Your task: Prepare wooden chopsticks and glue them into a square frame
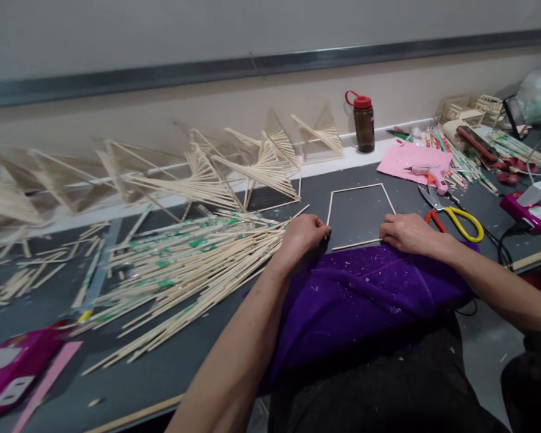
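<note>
A four-sided outline of thin wooden sticks (357, 188) lies on the dark table in front of me. My left hand (307, 232) has its fingers pinched at the near end of the outline's left stick. At the near right corner, my right hand (403, 231) is closed on the sticks, and its fingers hide that corner. The near stick (356, 245) runs between my hands, and a small gap shows at its left end. A purple cloth (365, 294) with white scraps on it drapes over the table edge below my wrists.
Loose sticks (198, 264) are heaped at left. Twisted stick models (252, 168) line the wall beside a bottle (364, 126). At right are a pink glue gun (437, 179) on a pink sheet (394, 159), scissors (464, 222) and a magenta power strip (529, 213).
</note>
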